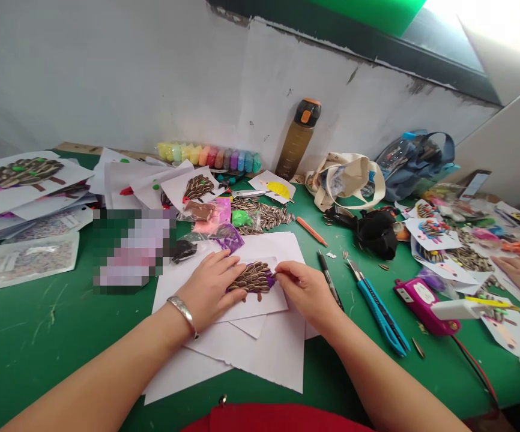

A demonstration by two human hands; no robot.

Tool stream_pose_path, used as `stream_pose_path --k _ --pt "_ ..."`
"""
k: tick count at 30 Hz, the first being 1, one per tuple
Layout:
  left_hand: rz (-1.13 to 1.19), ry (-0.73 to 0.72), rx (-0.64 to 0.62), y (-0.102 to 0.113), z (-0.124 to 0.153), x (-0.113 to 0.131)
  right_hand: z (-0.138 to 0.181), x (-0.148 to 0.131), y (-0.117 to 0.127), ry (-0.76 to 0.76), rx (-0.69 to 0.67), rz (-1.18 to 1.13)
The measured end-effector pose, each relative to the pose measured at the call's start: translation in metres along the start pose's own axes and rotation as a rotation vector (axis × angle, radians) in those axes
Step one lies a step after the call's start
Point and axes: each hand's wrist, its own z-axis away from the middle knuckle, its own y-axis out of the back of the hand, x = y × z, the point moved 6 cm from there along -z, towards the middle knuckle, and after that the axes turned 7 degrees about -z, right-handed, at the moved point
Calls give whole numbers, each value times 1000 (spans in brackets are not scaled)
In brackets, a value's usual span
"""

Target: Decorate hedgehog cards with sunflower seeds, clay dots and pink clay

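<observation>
While my left hand (210,289) lies flat, fingers spread, pinning the seed picture (251,277) mid-counter (62,336), my right hand (307,294) pinches shut at its edge (on a seed? I cannot tell); seeds cover most, one purple end bare.

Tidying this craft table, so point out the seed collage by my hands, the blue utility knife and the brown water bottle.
seed collage (253,277), head view, middle seed rows.
blue utility knife (381,315), head view, its handle.
brown water bottle (295,145), head view, its body.
</observation>
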Motion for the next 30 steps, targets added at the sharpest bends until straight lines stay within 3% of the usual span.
stream_pose_path --k 30 --pt "-30 -6 -23 -2 -1 2 -5 -1 -11 192 -81 182"
